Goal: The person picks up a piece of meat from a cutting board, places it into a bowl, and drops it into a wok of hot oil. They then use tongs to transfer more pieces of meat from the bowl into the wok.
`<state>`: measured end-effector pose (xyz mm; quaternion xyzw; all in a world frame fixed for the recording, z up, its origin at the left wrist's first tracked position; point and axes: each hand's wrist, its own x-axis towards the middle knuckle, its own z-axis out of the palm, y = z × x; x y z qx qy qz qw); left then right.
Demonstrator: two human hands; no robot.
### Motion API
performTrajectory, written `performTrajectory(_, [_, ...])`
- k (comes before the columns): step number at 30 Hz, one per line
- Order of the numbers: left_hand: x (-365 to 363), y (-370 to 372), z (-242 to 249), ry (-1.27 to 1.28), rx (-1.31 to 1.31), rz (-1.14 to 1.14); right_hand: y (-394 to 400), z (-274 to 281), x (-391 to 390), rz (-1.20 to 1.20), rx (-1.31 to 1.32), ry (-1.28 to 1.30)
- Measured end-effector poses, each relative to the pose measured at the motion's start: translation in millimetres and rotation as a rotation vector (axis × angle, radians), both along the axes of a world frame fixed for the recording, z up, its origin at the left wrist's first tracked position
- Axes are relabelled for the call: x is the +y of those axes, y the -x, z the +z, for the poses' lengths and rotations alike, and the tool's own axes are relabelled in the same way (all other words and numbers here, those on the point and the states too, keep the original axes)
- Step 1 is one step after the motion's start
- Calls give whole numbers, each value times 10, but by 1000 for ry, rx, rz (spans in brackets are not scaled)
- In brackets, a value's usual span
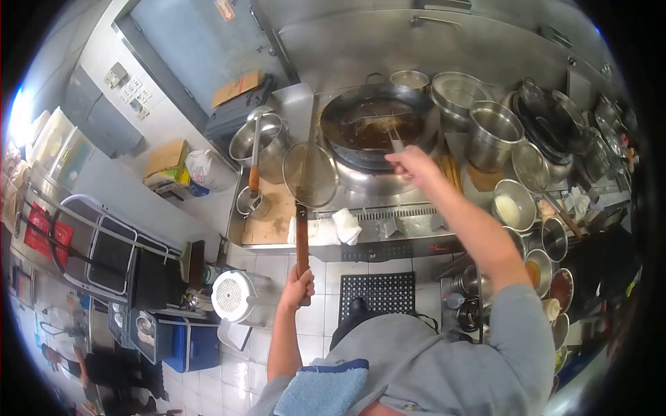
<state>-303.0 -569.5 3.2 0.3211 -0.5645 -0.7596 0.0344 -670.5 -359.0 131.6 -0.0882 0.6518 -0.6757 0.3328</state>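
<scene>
Head: strainer, sticker with apparent arrow

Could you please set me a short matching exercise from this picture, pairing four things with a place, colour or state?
Things:
1. Strainer
2. Wok
3. Towel
4. Mat

Descriptions:
A. Light blue
B. On the floor
C. Held by its handle in the left hand
D. Contains dark liquid

Right pairs: 1-C, 2-D, 3-A, 4-B.
</scene>
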Motion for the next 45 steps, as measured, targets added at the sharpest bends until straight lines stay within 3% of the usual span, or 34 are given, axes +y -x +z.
performTrajectory(2, [15, 43, -105, 275, -105, 38, 144, 22, 262, -81, 735, -408])
performTrajectory(3, [-3, 99, -413, 639, -76, 45, 206, 43, 389, -39, 1131, -616])
performTrajectory(5, [-56, 224, -1061, 1372, 8, 63, 361, 16, 507, 135, 1151, -731])
performTrajectory(6, [-49, 255, -1007, 1258, -140, -36, 391, 8, 534, 213, 1159, -781])
performTrajectory(9, [10, 237, -423, 478, -178, 14, 125, 217, 655, 193, 1151, -924])
performTrajectory(10, [-5, 158, -303, 491, -218, 3, 30, 286, 700, 178, 1160, -954])
performTrajectory(13, [-215, -90, -293, 936, -12, 4, -118, 538, 868, 319, 1110, -985])
performTrajectory(14, [-98, -88, 147, 824, -94, -7, -167, 564, 926, 268, 1116, -932])
performTrajectory(18, [-424, 94, -14, 882, 198, 32, -287, 530, 1116, 42, 1088, -775])
performTrajectory(21, [-471, 452, 529, 872, 86, -85, -306, 400, 1131, -110, 1005, -661])
performTrajectory(23, [-564, 762, 725, 893, 201, -127, -289, 243, 1100, -218, 961, -594])
performTrajectory(25, [-607, 1069, 958, 1112, 202, -186, -273, 33, 1016, -349, 930, -538])
performTrajectory(28, [-638, 1560, 1047, 1282, 465, -188, -388, -46, 960, -410, 852, -477])
performTrajectory(30, [-583, 1832, 1139, 1324, 327, -268, -461, -50, 944, -434, 766, -441])
performTrajectory(36, [-472, 2313, 1046, 1475, 121, -419, -586, -108, 1049, -454, 862, -524])
performTrajectory(45, [-434, 2200, 1078, 1606, -2, -452, -547, -187, 1126, -433, 766, -553])
